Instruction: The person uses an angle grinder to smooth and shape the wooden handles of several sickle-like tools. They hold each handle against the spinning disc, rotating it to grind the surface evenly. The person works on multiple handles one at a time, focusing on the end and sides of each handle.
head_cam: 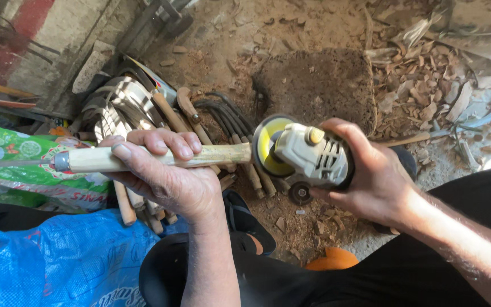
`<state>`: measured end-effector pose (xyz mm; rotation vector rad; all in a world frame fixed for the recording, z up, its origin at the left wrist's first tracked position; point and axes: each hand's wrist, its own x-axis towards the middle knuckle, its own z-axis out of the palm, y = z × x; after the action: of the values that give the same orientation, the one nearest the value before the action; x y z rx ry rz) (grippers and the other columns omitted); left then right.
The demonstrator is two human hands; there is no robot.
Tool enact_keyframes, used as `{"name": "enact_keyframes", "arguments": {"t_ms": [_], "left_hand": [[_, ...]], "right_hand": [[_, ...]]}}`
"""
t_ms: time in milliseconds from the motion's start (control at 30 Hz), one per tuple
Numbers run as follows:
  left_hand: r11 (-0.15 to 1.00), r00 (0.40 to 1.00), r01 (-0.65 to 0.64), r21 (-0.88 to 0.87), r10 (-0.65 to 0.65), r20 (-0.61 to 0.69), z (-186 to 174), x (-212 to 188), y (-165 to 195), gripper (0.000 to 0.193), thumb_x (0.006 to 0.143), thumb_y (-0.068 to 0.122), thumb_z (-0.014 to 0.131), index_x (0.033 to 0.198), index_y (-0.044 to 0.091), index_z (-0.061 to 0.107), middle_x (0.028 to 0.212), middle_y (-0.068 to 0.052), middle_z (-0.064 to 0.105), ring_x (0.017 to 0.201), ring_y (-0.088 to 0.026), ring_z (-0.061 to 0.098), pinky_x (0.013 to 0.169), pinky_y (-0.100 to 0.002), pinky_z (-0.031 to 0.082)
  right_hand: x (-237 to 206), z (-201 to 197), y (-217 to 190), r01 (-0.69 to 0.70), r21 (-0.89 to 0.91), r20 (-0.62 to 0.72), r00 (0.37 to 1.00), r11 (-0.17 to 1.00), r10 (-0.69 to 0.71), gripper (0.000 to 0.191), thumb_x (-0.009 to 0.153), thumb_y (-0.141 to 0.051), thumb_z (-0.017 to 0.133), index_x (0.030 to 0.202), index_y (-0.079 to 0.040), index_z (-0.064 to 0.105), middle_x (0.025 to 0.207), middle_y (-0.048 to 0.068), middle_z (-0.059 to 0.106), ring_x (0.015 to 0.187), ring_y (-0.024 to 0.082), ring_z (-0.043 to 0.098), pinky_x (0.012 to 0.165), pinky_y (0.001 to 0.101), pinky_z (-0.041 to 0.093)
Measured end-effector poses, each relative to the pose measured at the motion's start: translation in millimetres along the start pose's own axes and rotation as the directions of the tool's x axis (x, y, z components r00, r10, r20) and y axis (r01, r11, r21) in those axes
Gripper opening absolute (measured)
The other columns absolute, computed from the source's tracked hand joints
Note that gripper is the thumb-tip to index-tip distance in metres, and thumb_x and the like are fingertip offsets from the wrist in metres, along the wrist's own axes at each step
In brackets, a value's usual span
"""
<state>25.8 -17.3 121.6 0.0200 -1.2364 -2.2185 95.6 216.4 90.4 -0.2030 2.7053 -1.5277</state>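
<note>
While you look down, a green bag (24, 150) lies at the far left and a blue sack (58, 261) sits below it, by your knee. Just right of the bag, a metal ferrule (61, 161) caps the end of a pale wooden handle (223, 153), which runs level across the middle. Your left hand (163, 170) wraps that handle from above, fingers (169, 143) curled tight over it and thumb along the near side. Behind the hand, sickles (126, 105) with wooden grips are heaped on the dirt. The handle's right end meets the yellow disc (267, 146) of a grinder (313, 153). Your right hand (370, 176) clasps the grinder's grey body, fingers closed around it. Wood chips (427, 85) litter the ground at the upper right.
</note>
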Motion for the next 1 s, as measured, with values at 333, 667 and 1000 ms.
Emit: {"name": "enact_keyframes", "arguments": {"t_ms": [333, 667, 1000], "left_hand": [[0.998, 0.998, -0.006, -0.059, 0.01, 0.061, -4.3, 0.0, -4.9, 0.033, 0.112, 0.044, 0.061, 0.11, 0.016, 0.042, 0.085, -0.001, 0.044, 0.068, -0.013, 0.046, 0.065, -0.033, 0.047], [0.998, 0.999, 0.006, -0.068, -0.003, 0.053, -2.2, -3.4, -9.4, 0.032, 0.108, 0.044, 0.062, 0.113, 0.018, 0.043, 0.088, -0.001, 0.044, 0.072, -0.015, 0.047, 0.066, -0.034, 0.046], [0.996, 0.999, 0.033, -0.078, -0.03, 0.038, -5.9, -1.0, -5.7, 0.036, 0.109, 0.048, 0.06, 0.102, 0.017, 0.042, 0.081, 0.0, 0.043, 0.07, -0.013, 0.044, 0.068, -0.031, 0.042]], "right_hand": [[2.6, -2.4, 1.4, 0.12, -0.039, 0.007, 0.993, 0.992, -0.12, 0.091, 0.064, -0.022, 0.092, 0.139, -0.007, 0.042, 0.122, 0.016, 0.069, 0.108, 0.025, 0.073, 0.091, 0.0336, 0.061], [3.3, -4.7, -1.0, 0.041, -0.048, -0.01, 0.999, 0.998, -0.041, 0.092, 0.062, -0.023, 0.094, 0.138, -0.008, 0.043, 0.117, 0.014, 0.073, 0.103, 0.026, 0.076, 0.086, 0.0346, 0.061], [4.0, -3.0, 1.6, -0.001, -0.026, -0.006, 1.0, 1.0, 0.0, 0.094, 0.059, -0.019, 0.094, 0.138, -0.008, 0.044, 0.118, 0.013, 0.071, 0.105, 0.023, 0.075, 0.09, 0.0332, 0.059]]}}
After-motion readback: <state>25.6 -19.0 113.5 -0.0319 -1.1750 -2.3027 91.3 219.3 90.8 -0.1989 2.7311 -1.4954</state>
